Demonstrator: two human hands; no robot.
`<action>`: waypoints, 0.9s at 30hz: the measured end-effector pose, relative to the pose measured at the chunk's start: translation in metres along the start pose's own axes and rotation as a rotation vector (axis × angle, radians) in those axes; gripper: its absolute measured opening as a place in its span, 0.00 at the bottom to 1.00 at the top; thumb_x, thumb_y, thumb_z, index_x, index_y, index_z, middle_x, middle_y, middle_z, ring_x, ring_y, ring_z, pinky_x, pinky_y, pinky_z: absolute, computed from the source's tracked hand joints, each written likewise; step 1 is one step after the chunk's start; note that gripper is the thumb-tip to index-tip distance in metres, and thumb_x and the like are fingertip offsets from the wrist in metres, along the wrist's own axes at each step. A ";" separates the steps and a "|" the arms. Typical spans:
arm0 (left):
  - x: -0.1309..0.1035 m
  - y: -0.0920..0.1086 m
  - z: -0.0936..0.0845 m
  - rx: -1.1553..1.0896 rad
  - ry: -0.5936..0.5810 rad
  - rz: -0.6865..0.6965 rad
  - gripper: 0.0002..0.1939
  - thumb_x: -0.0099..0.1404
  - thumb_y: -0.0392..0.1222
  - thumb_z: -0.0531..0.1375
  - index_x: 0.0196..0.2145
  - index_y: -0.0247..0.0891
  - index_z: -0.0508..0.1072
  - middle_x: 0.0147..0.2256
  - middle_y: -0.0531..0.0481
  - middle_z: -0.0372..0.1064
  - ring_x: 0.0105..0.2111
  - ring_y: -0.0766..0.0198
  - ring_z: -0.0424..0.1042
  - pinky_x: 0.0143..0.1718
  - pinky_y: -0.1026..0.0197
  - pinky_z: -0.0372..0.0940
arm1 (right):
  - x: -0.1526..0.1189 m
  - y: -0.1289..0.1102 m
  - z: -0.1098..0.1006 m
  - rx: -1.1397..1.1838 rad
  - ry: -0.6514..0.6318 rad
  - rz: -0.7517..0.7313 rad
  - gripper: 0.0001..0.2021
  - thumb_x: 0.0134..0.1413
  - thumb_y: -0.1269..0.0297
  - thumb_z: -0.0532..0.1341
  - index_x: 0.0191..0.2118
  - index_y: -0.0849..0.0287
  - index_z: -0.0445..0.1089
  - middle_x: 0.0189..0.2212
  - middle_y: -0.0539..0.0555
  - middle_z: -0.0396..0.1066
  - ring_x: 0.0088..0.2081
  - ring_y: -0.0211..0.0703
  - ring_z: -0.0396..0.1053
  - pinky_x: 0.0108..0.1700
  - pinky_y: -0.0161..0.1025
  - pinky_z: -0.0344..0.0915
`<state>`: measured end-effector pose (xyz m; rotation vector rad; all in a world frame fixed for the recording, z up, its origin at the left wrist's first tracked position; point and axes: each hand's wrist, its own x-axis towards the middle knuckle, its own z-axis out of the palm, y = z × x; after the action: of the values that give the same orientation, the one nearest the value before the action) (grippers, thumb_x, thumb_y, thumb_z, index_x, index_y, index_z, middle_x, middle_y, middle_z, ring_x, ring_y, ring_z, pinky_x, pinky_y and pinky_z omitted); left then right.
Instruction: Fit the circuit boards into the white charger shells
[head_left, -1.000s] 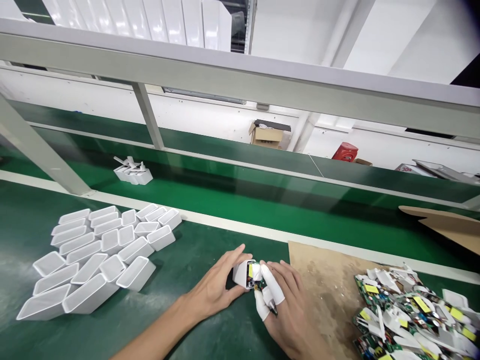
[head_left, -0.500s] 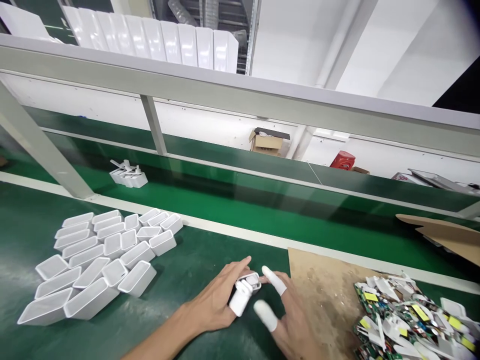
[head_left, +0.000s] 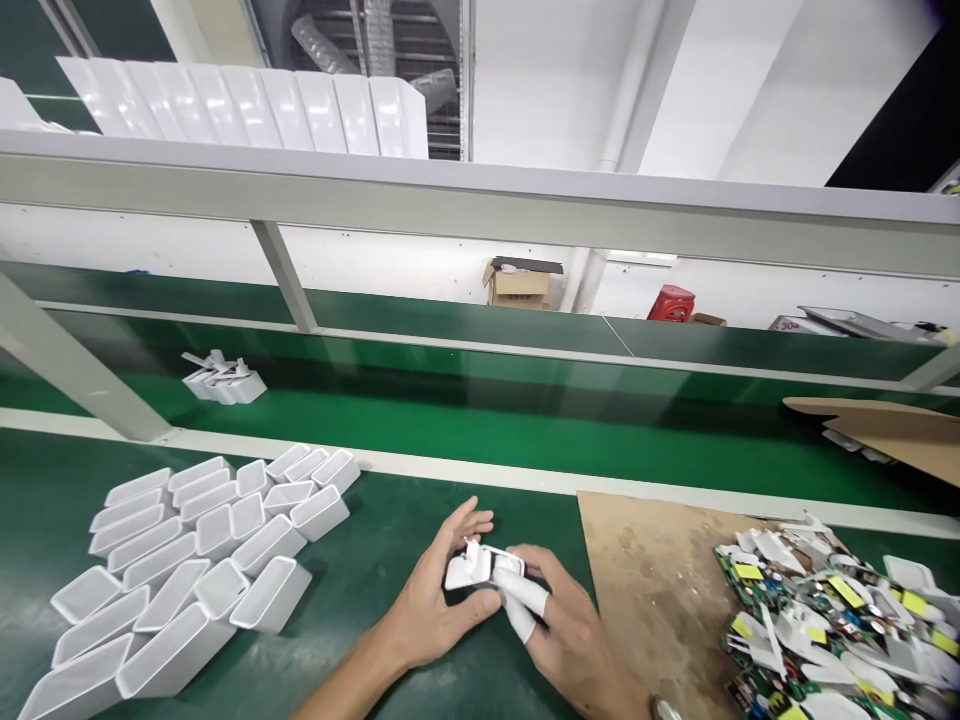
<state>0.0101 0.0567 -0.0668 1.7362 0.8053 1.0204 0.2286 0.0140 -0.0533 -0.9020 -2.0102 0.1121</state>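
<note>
My left hand [head_left: 431,610] is closed around a small white plastic housing [head_left: 469,568], with the thumb along its near side. White pieces stick up from the housing's left part, and its right part is a rimmed opening. My right hand [head_left: 574,640] has white finger cots on two fingers. Its thumb and fingertips pinch the right end of the same housing and partly hide it. Both hands are close together above the green tabletop [head_left: 360,580].
Many open white plastic cases [head_left: 176,610] stand grouped at left. A brown cardboard sheet [head_left: 645,590] lies at right, beside a heap of circuit boards and white parts [head_left: 832,610]. Beyond the pale edge runs a green conveyor belt [head_left: 450,430] carrying a small white cluster [head_left: 225,380].
My right hand has moved left and closed on the white housing, where its fingers were spread before. My left hand has shifted slightly left and turned the housing. The camera view has tilted.
</note>
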 end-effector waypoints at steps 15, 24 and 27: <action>-0.003 0.002 0.006 0.159 0.047 0.078 0.56 0.64 0.47 0.74 0.76 0.55 0.43 0.64 0.40 0.67 0.61 0.45 0.72 0.65 0.39 0.65 | -0.009 0.005 -0.002 0.049 -0.153 0.167 0.28 0.63 0.80 0.53 0.65 0.52 0.66 0.56 0.63 0.71 0.51 0.53 0.76 0.49 0.48 0.79; -0.003 0.002 0.008 0.293 0.078 0.054 0.17 0.73 0.39 0.64 0.57 0.47 0.68 0.53 0.46 0.76 0.53 0.57 0.78 0.57 0.54 0.71 | -0.016 0.009 0.003 0.083 -0.161 0.264 0.25 0.69 0.76 0.55 0.67 0.50 0.63 0.58 0.60 0.72 0.53 0.53 0.76 0.53 0.48 0.77; -0.002 0.002 0.007 0.270 0.075 0.044 0.11 0.74 0.39 0.63 0.51 0.46 0.69 0.52 0.47 0.75 0.52 0.58 0.78 0.56 0.56 0.71 | -0.017 0.009 0.004 0.112 -0.158 0.308 0.23 0.70 0.73 0.56 0.66 0.48 0.64 0.57 0.58 0.74 0.51 0.51 0.78 0.52 0.46 0.77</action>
<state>0.0152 0.0515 -0.0673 1.9593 0.9933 1.0491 0.2362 0.0107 -0.0710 -1.1549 -1.9719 0.4767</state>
